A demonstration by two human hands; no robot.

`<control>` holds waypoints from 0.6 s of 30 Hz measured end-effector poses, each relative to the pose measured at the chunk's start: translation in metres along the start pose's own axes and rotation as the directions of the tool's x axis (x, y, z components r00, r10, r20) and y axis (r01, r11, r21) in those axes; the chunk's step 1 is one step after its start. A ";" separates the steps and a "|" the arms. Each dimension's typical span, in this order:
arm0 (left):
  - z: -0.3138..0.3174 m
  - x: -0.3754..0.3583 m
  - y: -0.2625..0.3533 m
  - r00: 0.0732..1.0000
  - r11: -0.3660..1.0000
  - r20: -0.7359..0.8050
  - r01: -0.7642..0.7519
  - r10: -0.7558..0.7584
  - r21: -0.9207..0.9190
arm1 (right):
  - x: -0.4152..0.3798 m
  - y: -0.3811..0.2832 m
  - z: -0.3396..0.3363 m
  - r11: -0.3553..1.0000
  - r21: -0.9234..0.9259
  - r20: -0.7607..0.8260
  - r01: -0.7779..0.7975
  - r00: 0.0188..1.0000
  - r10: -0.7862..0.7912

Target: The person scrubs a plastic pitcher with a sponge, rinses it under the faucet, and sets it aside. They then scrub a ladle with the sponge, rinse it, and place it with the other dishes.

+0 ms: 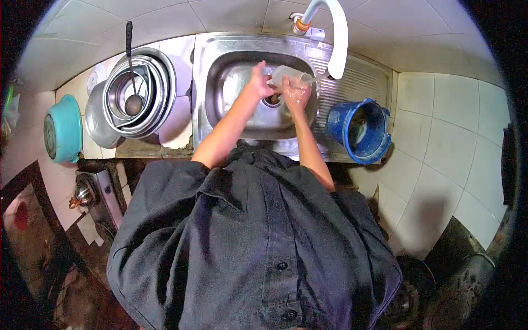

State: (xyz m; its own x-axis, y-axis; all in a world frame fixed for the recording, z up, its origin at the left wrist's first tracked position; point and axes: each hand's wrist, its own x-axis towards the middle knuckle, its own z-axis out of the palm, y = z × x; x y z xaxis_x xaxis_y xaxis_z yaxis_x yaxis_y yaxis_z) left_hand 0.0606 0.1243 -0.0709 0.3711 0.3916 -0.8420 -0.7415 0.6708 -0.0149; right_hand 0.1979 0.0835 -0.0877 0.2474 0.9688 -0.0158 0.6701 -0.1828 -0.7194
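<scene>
A translucent plastic cup (288, 71) is held tilted on its side over the steel sink basin (223, 82). My right hand (296, 94), wet and shiny, grips it from below, with the fingers along its side. Close to the cup's left end, my left hand (260, 83) has its fingers spread apart. Beneath the hands the sink drain (271, 100) shows in part. The white curved tap (340, 47) ends just right of the cup, above the ribbed drainboard (357, 71).
Nested steel bowls (165, 82) with a ladle (133, 103) in them stand on the left counter. A teal basin (66, 129) leans further left. On the drainboard's front right sits a blue bucket (335, 121). Tiled walls (440, 110) close in the back and right.
</scene>
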 end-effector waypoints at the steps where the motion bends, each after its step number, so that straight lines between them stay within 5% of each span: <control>1: -0.002 -0.001 0.007 0.999 0.999 0.010 0.053 -0.052 -0.012 | -0.002 0.001 0.001 0.971 0.182 -0.177 0.157 0.976 -0.125; 4: -0.005 -0.009 0.012 0.999 0.994 0.045 0.010 -0.015 0.112 | -0.013 -0.022 -0.022 0.979 0.184 -0.183 0.090 0.982 -0.056; 6: -0.017 0.003 0.018 0.964 0.969 0.212 -0.194 0.160 0.154 | -0.011 -0.011 -0.021 0.979 0.200 -0.119 0.039 0.993 -0.015; 8: -0.017 0.005 0.017 0.934 0.974 0.286 -0.227 0.213 0.018 | -0.013 -0.006 -0.022 0.977 0.212 -0.050 -0.015 0.998 0.026; 11: -0.013 -0.005 0.016 0.791 0.952 0.529 -0.254 0.307 -0.174 | -0.015 -0.008 -0.027 0.996 0.071 -0.147 0.062 0.988 -0.051; 18: -0.007 -0.008 0.012 0.788 0.944 0.534 -0.325 0.305 -0.060 | -0.016 -0.017 -0.032 0.996 0.089 -0.125 0.025 0.992 -0.014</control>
State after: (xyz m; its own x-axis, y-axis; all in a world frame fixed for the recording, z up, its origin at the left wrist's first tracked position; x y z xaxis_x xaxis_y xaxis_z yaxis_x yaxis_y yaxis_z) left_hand 0.0447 0.1244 -0.0683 0.3650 0.8498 -0.3801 -0.8539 0.4683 0.2270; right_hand 0.2049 0.0656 -0.0531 0.3236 0.9428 0.0807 0.6114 -0.1432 -0.7782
